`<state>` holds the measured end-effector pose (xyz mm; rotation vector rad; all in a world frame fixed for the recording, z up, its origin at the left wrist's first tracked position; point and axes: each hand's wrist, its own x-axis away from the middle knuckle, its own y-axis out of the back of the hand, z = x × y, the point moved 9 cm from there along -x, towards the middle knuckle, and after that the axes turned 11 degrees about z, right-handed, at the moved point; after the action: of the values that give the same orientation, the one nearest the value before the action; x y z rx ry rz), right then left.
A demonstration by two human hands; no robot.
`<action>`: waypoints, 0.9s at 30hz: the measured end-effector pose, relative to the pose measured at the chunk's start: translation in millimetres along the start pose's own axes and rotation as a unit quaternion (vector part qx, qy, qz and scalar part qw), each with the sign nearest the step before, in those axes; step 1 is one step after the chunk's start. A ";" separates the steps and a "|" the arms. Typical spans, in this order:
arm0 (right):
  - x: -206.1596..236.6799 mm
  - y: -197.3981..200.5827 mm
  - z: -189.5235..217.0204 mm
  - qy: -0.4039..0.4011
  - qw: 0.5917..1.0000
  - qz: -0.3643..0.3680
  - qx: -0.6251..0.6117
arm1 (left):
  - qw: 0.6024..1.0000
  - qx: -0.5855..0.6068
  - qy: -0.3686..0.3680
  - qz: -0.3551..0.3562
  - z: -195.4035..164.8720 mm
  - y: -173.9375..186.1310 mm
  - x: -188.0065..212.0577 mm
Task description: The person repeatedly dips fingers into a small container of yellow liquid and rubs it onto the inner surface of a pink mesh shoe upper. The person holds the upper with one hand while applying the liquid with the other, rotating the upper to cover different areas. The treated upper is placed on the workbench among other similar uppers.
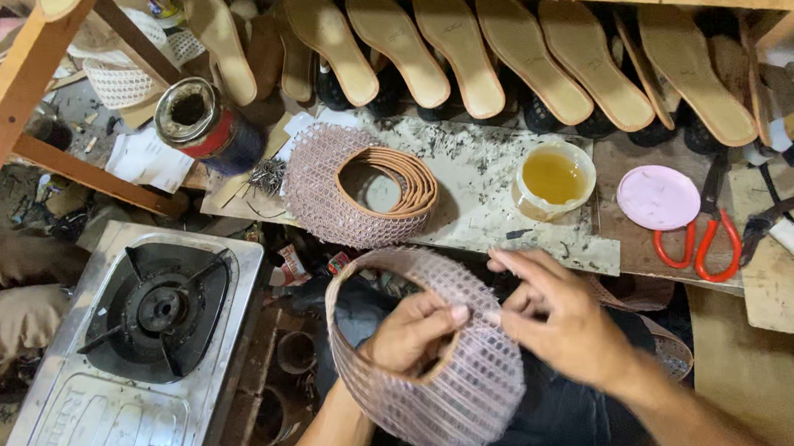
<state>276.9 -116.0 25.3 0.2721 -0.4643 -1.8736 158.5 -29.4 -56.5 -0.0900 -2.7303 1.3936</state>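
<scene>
The left hand (412, 334) is sitting inside the pink mesh band (460, 386), fingers curled. The right hand (553, 318) is pinching its top edge. The band is running slanted, open side up, near a second mesh band (325, 190) and a glue cup (555, 178).

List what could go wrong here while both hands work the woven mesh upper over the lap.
1. The open cup of yellowish liquid stands uncovered just beyond the right hand; a reaching sleeve or the mesh upper might tip it.
2. The left hand sits inside the loop, so a slip could let it drop toward the gas burner alongside.
3. The red-handled scissors lie near the bench edge, within elbow range.
</scene>
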 end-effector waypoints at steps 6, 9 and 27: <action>-50.7 77.3 5.5 0.088 0.909 -0.153 0.377 | 0.996 0.024 -0.017 -0.087 13.9 38.7 12.3; -63.9 88.7 -13.7 0.102 0.863 -0.146 0.473 | 0.996 0.008 -0.018 -0.084 15.5 43.8 14.3; 22.0 -4.0 44.8 0.276 0.911 -0.038 0.304 | 0.998 0.052 -0.034 -0.012 13.4 6.1 -1.5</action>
<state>247.8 -127.3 64.4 1.2164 -0.6336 -1.5804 158.8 -36.8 -69.3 -0.0039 -2.6950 1.5579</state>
